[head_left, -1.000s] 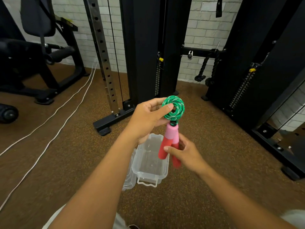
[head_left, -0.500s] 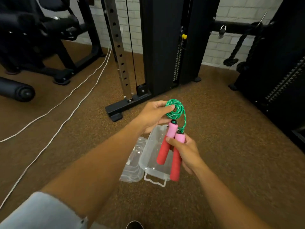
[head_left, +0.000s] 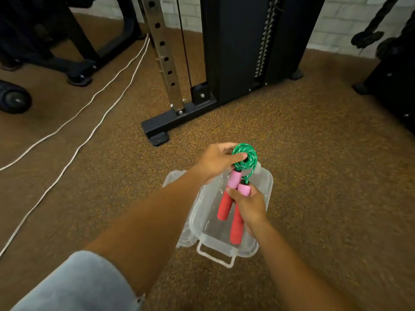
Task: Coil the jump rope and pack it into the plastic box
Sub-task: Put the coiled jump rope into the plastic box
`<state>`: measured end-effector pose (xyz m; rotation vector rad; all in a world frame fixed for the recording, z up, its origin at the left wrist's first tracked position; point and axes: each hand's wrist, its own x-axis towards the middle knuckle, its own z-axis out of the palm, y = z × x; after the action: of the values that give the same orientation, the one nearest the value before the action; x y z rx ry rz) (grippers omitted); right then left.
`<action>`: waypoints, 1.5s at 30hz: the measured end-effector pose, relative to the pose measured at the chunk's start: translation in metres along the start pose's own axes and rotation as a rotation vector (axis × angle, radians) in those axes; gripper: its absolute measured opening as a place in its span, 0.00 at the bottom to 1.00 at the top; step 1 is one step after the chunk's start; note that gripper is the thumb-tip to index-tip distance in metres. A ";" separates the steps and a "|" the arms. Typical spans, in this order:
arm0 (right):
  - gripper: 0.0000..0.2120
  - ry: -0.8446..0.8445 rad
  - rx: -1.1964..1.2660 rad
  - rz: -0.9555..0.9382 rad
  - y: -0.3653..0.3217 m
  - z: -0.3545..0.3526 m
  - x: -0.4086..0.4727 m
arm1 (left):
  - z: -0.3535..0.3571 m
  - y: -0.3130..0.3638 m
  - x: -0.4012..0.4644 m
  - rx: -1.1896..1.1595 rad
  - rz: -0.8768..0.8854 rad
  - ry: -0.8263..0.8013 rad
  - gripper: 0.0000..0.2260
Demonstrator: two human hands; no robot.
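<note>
The green-and-white jump rope (head_left: pixel 246 157) is wound into a tight round coil, pinched by my left hand (head_left: pixel 216 161) with the thumb across its centre. Two pink-and-red foam handles (head_left: pixel 226 202) hang down from the coil, side by side. My right hand (head_left: pixel 247 203) grips them from the right. Directly beneath both hands, on the floor, sits the clear plastic box (head_left: pixel 262 191), open on top, with a white latch handle at its near end. My arms hide part of the box's inside.
The box's clear lid (head_left: pixel 177 178) lies against its left side. A black machine base foot (head_left: pixel 157 129) and steel upright stand just beyond. Two white cords (head_left: pixel 89 117) cross the brown speckled floor at left. More black gym equipment stands at the left and right edges.
The camera has tilted down and closer to the floor. Both hands have lowered the coil and handles toward the box. My right hand closed more firmly around the handles.
</note>
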<state>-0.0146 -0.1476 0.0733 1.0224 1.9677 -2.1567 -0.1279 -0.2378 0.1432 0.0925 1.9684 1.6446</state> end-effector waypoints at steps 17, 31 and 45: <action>0.13 0.139 -0.010 0.419 0.088 0.026 0.051 | 0.034 -0.107 0.060 0.628 -0.287 0.126 0.18; 0.25 0.152 -0.385 0.361 0.092 0.028 0.052 | 0.037 -0.118 0.080 0.902 -0.382 0.038 0.17; 0.13 0.122 -0.683 0.260 0.096 0.030 0.046 | 0.026 -0.131 0.067 0.900 -0.219 -0.070 0.22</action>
<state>-0.0198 -0.1751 -0.0342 1.1911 2.2135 -1.1700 -0.1325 -0.2199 -0.0053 0.2545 2.4040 0.5212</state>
